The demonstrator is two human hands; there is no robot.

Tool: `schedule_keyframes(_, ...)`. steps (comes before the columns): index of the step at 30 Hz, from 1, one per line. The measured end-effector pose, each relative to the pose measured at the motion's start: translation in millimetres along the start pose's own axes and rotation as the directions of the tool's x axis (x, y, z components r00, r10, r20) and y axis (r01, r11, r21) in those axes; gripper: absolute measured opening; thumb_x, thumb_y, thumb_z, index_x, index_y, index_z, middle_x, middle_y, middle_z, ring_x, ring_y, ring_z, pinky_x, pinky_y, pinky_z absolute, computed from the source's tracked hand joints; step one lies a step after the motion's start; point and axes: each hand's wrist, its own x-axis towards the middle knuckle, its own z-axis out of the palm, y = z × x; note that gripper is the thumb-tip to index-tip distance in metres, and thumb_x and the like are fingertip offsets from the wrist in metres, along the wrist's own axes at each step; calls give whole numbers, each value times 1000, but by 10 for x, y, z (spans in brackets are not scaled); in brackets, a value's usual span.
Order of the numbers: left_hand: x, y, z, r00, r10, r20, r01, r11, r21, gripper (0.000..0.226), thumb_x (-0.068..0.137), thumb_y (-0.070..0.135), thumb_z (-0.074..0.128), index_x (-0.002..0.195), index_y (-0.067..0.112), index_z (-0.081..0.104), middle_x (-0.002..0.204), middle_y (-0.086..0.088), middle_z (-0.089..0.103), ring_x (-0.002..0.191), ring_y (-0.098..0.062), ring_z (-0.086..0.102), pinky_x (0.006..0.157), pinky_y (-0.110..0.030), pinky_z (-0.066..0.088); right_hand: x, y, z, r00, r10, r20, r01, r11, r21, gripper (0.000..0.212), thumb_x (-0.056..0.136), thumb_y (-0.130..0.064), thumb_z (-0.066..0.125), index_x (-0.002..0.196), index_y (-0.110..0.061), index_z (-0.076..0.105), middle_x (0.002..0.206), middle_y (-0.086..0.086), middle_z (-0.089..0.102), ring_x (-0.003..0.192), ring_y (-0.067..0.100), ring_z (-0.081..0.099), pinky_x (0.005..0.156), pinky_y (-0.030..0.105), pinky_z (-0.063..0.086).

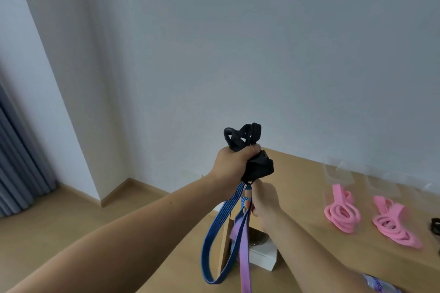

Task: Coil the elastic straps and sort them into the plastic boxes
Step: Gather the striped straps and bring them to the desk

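Aloft, left grip (234,162) clutches black bundle (258,170); right grip (265,200) pinches blue strap (212,233) beneath.

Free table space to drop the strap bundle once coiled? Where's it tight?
Bare table between the right hand, which pinches the blue strap, and the left pink coil; also the back corner by the wall, past the left hand gripping the black bundle. Crowded at right: right pink coil, clear plastic boxes behind, a dark item at the frame edge.

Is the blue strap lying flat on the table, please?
No, the blue strap hangs in a loop below the raised left hand.
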Motion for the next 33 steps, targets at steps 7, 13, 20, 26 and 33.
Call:
schedule_keyframes(7,34,224,-117,975,207,-86,-165,923,347,12,83,16,72,93,10,68,85,-11,75,77,-26,72,64,-33,59,-97,-56,-150,970,-220,102,220,975,12,10,80,-4,66,74,-2,59,49,-1,58,40,13,45,38,18,34)
schedule_keyframes(13,62,231,-756,979,89,-182,57,742,668,13,77,14,77,86,14,67,81,-5,72,70,-17,69,64,-29,58,-174,-142,-305,890,-338,307,394,908,-140,12,78,-5,75,78,-2,63,59,8,69,47,17,61,44,22,45)
schedule_keyframes(20,-121,3,-754,981,-141,130,63,877,477,18,77,17,80,90,8,73,93,-11,74,88,-22,71,86,-36,56,-195,-258,-260,803,-348,484,560,720,-410,14,71,-20,77,74,-12,66,63,1,72,60,11,64,65,30,48)
schedule_keyframes(26,-133,46,-910,1000,6,26,-16,907,421,13,82,0,73,78,12,71,67,0,70,60,-11,67,54,-22,52,-258,-257,-323,806,-231,546,422,870,-255,14,78,-16,80,72,-12,68,69,11,73,61,16,66,54,19,48)
schedule_keyframes(33,-3,65,-981,961,46,-272,-5,989,147,4,83,2,69,87,2,67,65,-9,70,52,-22,67,46,-28,52,-328,-208,-288,842,-206,498,310,941,-134,23,85,-28,74,86,-6,69,81,15,75,52,12,60,44,18,38)
